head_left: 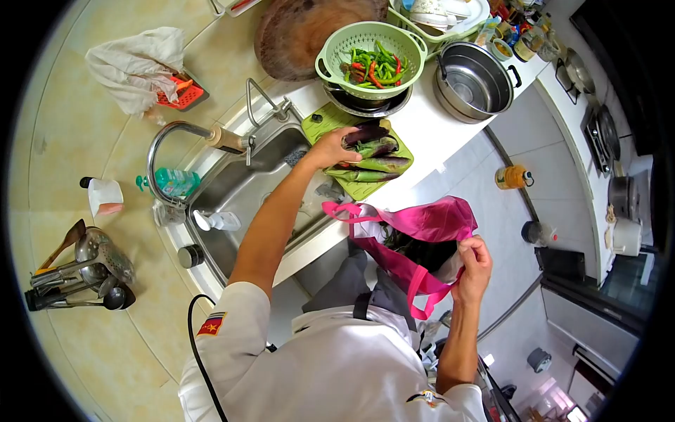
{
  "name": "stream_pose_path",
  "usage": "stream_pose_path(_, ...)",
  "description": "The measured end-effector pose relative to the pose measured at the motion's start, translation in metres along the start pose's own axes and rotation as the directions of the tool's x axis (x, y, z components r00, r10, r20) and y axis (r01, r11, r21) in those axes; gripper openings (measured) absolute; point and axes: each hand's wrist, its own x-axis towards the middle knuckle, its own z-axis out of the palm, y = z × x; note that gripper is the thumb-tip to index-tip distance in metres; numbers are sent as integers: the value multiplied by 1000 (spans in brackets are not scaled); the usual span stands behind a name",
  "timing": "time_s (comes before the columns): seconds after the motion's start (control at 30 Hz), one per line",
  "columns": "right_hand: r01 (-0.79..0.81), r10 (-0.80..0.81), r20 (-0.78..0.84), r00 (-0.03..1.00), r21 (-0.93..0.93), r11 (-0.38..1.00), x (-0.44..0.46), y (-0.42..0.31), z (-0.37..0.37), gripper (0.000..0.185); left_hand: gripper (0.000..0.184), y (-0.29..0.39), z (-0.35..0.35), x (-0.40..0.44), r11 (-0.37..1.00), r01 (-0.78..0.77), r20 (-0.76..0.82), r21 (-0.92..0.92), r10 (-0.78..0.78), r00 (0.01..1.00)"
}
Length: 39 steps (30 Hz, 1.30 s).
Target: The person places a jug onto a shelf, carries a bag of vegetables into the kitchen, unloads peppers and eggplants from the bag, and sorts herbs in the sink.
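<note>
My left hand (333, 149) reaches over a green cutting board (326, 124), its fingers curled on the end of an eggplant (376, 146). Several long purple-and-green eggplants lie side by side there, and the fingers partly hide them. My right hand (474, 267) pinches the rim of a bright pink bag (439, 219) in front of my body. The bag's mouth gapes, showing dark contents that I cannot make out. One pink strap hangs beneath my right hand.
The steel sink (278, 151) with its tap (158, 141) lies left of the board. Behind it, a green colander (336, 43) holds green and red chillies. A steel pot (472, 77) stands to the right. An orange-capped bottle (513, 177) is beyond the counter edge.
</note>
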Motion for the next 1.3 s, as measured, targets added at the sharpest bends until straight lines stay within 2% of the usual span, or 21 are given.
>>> stream_pose_path(0.1,-7,7,-12,1000,3,1000,2,-2,6,6,97,-2,-17,-6,981,99,174,-166,-69,982)
stream_pose_path(0.13,-11,11,-17,1000,3,1000,3,-3,8,7,105,1,-24,-6,979,137,264,-153,-93,960)
stream_pose_path(0.23,-16,17,-9,1000,8,1000,6,1,6,7,104,17,-37,-14,942,259,383,-213,-163,909)
stream_pose_path(0.27,-21,21,-10,1000,7,1000,6,1,6,8,100,7,-36,-13,937,228,387,-266,-113,915)
stream_pose_path(0.37,-23,23,-8,1000,9,1000,8,0,8,8,91,3,-32,-20,932,242,320,-268,-151,936)
stream_pose_path(0.4,-20,20,-5,1000,13,1000,9,1,8,9,75,-3,-29,-19,950,207,283,-235,-137,949)
stream_pose_path(0.5,-36,36,-3,999,31,999,11,4,9,7,62,-20,-25,-21,976,24,213,-214,23,977)
stream_pose_path(0.6,-51,51,-2,999,34,998,12,7,11,7,49,-33,-21,-25,947,85,182,-311,-29,983)
stream_pose_path(0.7,-62,61,-33,998,-20,998,14,6,10,7,38,-39,-17,-28,959,38,35,-281,-29,999)
stream_pose_path(0.8,-32,30,-42,999,-36,999,16,3,5,6,33,-26,-22,-33,913,311,4,-265,-322,947)
stream_pose_path(0.87,-22,21,-33,999,-24,999,18,4,-6,5,32,-31,-16,-31,861,300,-78,-410,-361,929)
stream_pose_path(0.9,-36,35,-27,999,-45,998,17,2,-12,5,32,-34,-13,-29,828,289,-114,-480,-385,916)
stream_pose_path(0.93,-48,47,-23,999,-64,997,16,0,-16,5,38,-37,-14,-28,821,316,-110,-475,-412,904)
stream_pose_path(1.03,-86,88,11,996,-128,988,9,-9,-26,6,52,-52,-8,-25,753,255,-130,-607,-411,902)
stream_pose_path(1.13,-57,63,36,997,-157,986,4,-15,-26,6,68,-62,-10,-25,580,260,-51,-772,-465,884)
stream_pose_path(1.23,-30,38,47,998,-169,985,2,-17,-28,6,75,-63,-9,-28,496,264,-41,-828,-522,852)
stream_pose_path(1.3,-29,37,45,998,-173,984,1,-16,-31,6,76,-66,-11,-32,362,271,34,-892,-544,838)
